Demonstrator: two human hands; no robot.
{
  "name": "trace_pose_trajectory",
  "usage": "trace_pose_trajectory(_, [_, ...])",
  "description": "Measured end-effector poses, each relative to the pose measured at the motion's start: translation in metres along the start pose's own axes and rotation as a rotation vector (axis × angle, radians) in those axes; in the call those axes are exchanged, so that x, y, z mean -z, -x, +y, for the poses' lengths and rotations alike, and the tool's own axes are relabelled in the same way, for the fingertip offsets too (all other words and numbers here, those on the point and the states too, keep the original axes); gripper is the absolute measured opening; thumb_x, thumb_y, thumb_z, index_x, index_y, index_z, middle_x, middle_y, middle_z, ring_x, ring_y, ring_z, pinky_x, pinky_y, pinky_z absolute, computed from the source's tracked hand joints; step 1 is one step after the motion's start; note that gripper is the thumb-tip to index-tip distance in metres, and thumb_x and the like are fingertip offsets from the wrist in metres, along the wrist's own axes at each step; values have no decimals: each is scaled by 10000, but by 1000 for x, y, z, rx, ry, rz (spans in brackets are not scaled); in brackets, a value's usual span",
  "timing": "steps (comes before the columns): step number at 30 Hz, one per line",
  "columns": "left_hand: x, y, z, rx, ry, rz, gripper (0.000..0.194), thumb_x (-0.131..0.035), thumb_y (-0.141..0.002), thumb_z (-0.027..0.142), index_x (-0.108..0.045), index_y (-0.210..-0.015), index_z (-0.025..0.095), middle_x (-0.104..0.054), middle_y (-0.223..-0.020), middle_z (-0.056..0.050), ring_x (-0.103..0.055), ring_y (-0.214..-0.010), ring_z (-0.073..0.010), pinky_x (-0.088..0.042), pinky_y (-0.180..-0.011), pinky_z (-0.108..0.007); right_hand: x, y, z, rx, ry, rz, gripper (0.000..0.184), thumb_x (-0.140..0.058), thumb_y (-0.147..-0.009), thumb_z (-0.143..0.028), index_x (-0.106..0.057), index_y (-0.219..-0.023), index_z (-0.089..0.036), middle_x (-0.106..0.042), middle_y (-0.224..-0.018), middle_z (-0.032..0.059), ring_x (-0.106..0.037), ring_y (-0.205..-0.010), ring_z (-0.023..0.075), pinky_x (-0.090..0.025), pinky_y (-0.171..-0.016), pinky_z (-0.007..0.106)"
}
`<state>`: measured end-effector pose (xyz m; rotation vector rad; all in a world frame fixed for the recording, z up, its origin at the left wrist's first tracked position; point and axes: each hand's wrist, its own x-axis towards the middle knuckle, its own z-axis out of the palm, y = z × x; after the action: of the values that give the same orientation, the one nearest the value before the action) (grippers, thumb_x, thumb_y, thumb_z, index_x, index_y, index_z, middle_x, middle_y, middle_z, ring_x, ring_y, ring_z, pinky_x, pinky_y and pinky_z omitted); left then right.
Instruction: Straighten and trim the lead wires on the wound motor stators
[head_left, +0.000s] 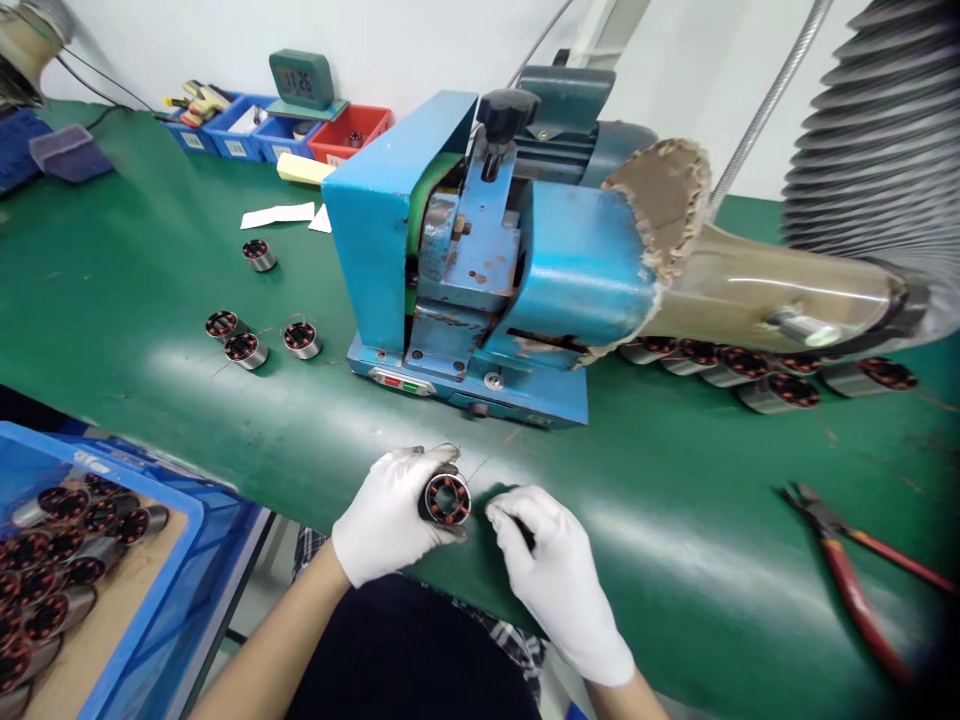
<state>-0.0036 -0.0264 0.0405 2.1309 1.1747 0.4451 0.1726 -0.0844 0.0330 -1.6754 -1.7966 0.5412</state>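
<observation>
Your left fingers (420, 478) wrap the stator (445, 499) at the bench edge, bore facing you; your right fingertips (501, 518), at its four o'clock, seemingly pinch a wire.

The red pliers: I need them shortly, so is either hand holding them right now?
No, the red pliers lie alone on the green mat, right of the right hand.

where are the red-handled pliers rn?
The red-handled pliers lie on the green bench mat at the far right of the head view, right of the right hand.
</observation>
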Motion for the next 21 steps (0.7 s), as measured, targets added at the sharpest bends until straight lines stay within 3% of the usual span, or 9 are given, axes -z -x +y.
trace_pose_trajectory(5, [-1, 1, -1, -12, 6, 12, 712, -799, -563, 279, -466, -1188, 204, -592, -1163, -82, -533, -1073, -276, -416, -926, -408, 9, -4, 3, 68, 366, -66, 193, -446, -832, -156, -582, -697, -174, -568, -683, 55, -512, -652, 202, -400, -632, 330])
trace_pose_trajectory(7, [-1, 2, -2, -17, 5, 20, 730, -799, -560, 264, -452, -1200, 213, -589, -1168, -79, -535, -1071, -277, -425, -916, -403, 21, -9, 0, 67, 350, -87, 184, -448, -846, -171, -591, -730, -177, -579, -715, 56, -528, -677, 201, -413, -657, 326])
trace_pose_trajectory(9, [-2, 2, -3, -30, 3, 29, 764, -794, -564, 250, -419, -1229, 210, -583, -1176, -84, -534, -1076, -276, -424, -919, -405, 28, -14, -4, 139, 241, -103, 173, -431, -869, -172, -596, -922, -165, -612, -908, 84, -556, -826, 204, -424, -744, 316])
trace_pose_trajectory(11, [-2, 3, -3, -48, 3, 43, 783, -787, -565, 237, -397, -1243, 192, -573, -1187, -96, -527, -1086, -278, -413, -933, -411, 27, -19, -9, 265, 232, -143, 306, -404, -873, -133, -505, -1162, -130, -584, -1086, 121, -538, -957, 215, -415, -795, 316])
trace_pose_trajectory(13, [-3, 5, -3, -52, 1, 59, 761, -779, -569, 224, -402, -1228, 178, -566, -1190, -103, -519, -1094, -279, -403, -943, -420, 20, -23, -12, 364, 362, -186, 390, -392, -843, -73, -463, -1226, -104, -617, -986, 126, -553, -864, 228, -411, -734, 336])
trace_pose_trajectory(15, [-4, 7, -3, -41, -4, 69, 706, -775, -571, 214, -430, -1186, 176, -572, -1170, -99, -510, -1097, -283, -398, -945, -433, 12, -24, -10, 409, 473, -198, 382, -401, -793, -18, -545, -1128, -130, -610, -736, 67, -526, -669, 210, -377, -635, 328])
trace_pose_trajectory(17, [-4, 9, -3, -22, -7, 66, 656, -777, -566, 209, -459, -1139, 180, -583, -1139, -91, -504, -1096, -288, -392, -947, -448, 10, -24, -1, 435, 516, -197, 394, -408, -744, 25, -598, -1027, -172, -559, -630, 28, -479, -591, 188, -338, -599, 309])
trace_pose_trajectory(21, [-2, 9, -7, -3, -15, 44, 594, -777, -561, 198, -488, -1080, 190, -598, -1092, -85, -510, -1088, -295, -391, -945, -459, 35, -17, 37, 408, 602, -207, 404, -393, -716, 48, -627, -959, -174, -534, -579, 18, -453, -554, 175, -309, -574, 296])
